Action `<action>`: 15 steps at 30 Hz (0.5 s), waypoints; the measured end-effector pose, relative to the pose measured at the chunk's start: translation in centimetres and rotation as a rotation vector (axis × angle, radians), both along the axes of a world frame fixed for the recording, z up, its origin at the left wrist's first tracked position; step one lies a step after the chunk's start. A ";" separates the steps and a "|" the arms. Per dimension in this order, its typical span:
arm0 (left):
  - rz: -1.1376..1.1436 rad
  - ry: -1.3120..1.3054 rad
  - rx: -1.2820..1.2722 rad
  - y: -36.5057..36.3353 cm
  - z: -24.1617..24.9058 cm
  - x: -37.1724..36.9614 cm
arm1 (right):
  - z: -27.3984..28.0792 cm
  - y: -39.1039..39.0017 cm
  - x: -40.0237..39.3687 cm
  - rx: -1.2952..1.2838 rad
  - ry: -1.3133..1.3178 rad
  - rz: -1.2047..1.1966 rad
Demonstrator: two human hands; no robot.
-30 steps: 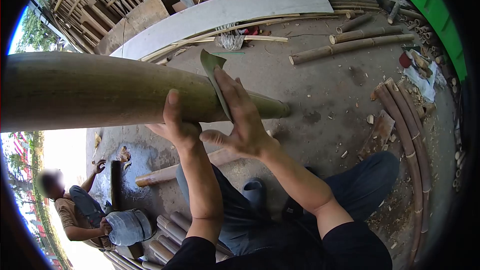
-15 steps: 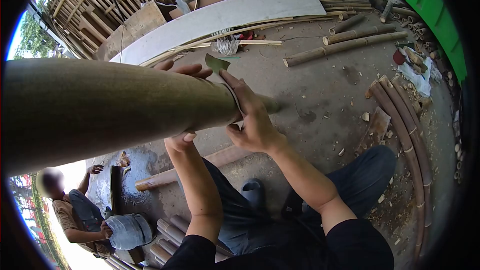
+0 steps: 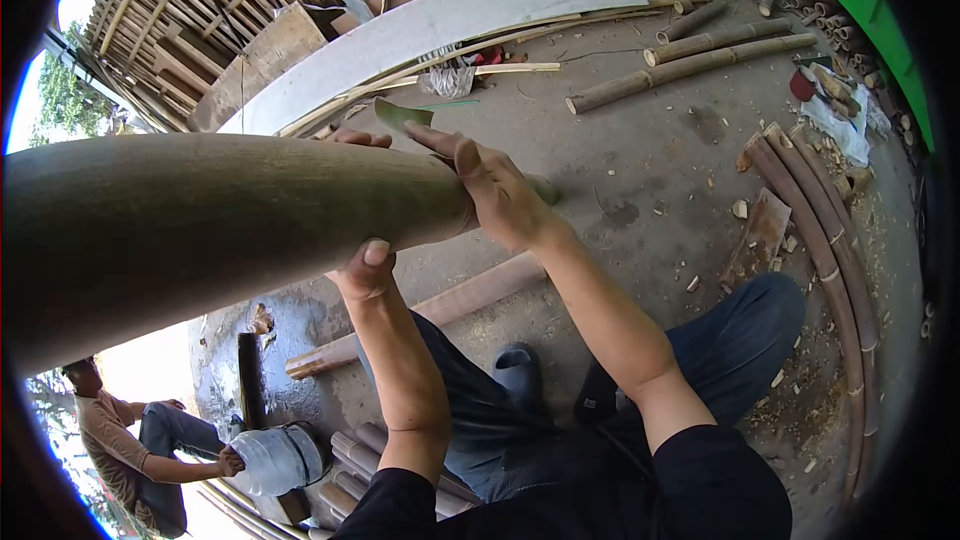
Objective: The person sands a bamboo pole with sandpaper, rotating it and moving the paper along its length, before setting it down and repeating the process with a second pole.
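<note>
A thick greenish bamboo pole point(image 3: 230, 200) crosses in front of me from the left edge, its far end sloping down toward the ground. My left hand point(image 3: 362, 270) is wrapped round it from below, with the thumb on the near side and fingertips showing over the top. Farther along the pole, my right hand point(image 3: 500, 195) lies closed over its upper side. A thin, flexible green sheet point(image 3: 403, 118), perhaps sandpaper, sticks out by the right fingertips. The rest of the sheet is hidden under that hand.
Another bamboo pole point(image 3: 450, 300) lies on the ground below my arms. Long curved bamboo pieces point(image 3: 830, 270) lie at right, cut poles point(image 3: 690, 75) farther off. A co-worker point(image 3: 135, 440) sits at lower left, a hand on a clear plastic container point(image 3: 270, 460).
My right hand has turned round the pole, bringing its thumb from the underside to the top. The green sheet has shifted slightly left. My left hand keeps its hold. The co-worker's raised hand has lowered.
</note>
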State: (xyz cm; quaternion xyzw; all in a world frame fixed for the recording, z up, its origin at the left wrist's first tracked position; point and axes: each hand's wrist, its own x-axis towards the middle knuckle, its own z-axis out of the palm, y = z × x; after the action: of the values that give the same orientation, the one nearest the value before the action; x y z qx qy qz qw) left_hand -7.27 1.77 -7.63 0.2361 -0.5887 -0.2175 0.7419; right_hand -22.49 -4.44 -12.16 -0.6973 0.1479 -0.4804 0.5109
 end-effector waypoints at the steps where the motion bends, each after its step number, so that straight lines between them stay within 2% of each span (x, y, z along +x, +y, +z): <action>1: -0.003 0.000 0.002 0.3 -0.1 -0.7 | 0.9 -0.5 0.2 0.196 -0.029 0.215; 2: 0.057 0.044 0.011 0.6 -0.1 -1.5 | 0.9 0.1 0.3 0.191 -0.027 0.210; 4: 0.122 0.113 0.002 0.3 0.4 -1.9 | 0.1 3.5 0.2 -0.059 -0.126 -0.282; 5: 0.275 0.079 0.059 0.1 0.7 -1.6 | -1.6 5.8 1.2 -0.255 -0.154 -0.557; 6: 0.426 0.024 0.125 0.3 1.0 -1.3 | -2.0 5.5 1.4 -0.249 -0.157 -0.555; 8: 0.456 0.098 0.084 0.5 1.8 -2.5 | -1.9 3.8 1.7 -0.195 -0.133 -0.407; 9: 0.536 0.094 0.104 0.6 2.6 -3.4 | -1.3 2.1 1.7 -0.023 -0.171 -0.234; 10: 0.621 0.094 0.126 0.7 2.9 -4.1 | -0.9 2.4 2.0 -0.017 -0.175 -0.236; 12: 0.602 0.093 0.093 0.9 2.6 -4.4 | 0.0 2.7 3.5 -0.073 -0.107 -0.444; 13: 0.588 0.103 0.055 0.8 2.4 -4.6 | -0.5 4.3 3.6 -0.123 -0.188 -0.530; 15: 0.637 0.084 0.028 0.8 2.4 -4.9 | -1.7 5.4 3.7 -0.181 -0.217 -0.549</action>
State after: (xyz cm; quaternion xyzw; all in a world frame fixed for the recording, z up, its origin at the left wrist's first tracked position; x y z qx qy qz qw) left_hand -12.21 2.58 -5.25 0.4096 -0.4508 0.0080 0.7931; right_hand -18.82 0.93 -13.83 -0.6187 0.2321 -0.6833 0.3104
